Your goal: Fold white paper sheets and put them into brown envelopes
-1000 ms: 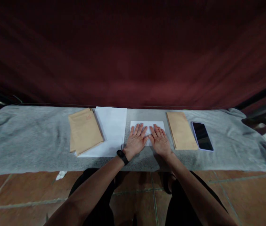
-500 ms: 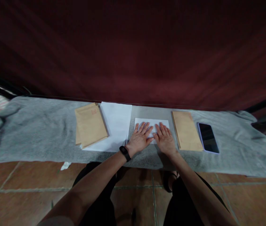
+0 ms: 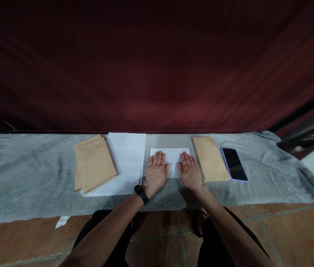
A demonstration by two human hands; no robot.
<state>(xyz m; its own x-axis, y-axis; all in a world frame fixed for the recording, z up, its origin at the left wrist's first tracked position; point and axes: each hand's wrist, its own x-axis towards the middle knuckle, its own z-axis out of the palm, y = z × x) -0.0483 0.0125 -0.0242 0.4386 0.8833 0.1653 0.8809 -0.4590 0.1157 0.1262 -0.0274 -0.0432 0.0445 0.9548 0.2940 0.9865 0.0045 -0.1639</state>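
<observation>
A small white paper [image 3: 173, 163] lies flat on the grey cloth, between the white sheets and the right-hand envelopes. My left hand [image 3: 157, 171] rests palm down on its left part, fingers stretched out and pointing away from me. On its right part lies my right hand [image 3: 190, 171], also flat with the fingers out. Bare white paper shows between the two hands. Neither hand grips anything. A black band [image 3: 141, 194] is round my left wrist.
Larger white sheets [image 3: 130, 159] lie to the left, partly under brown envelopes [image 3: 95, 161]. More brown envelopes [image 3: 211, 159] and a phone [image 3: 234, 164] lie to the right. The grey cloth [image 3: 34, 167] ends at a dark red upright surface [image 3: 157, 74] behind.
My hands have moved apart toward the left and right sides of the small paper, uncovering its middle. The camera view has shifted a little.
</observation>
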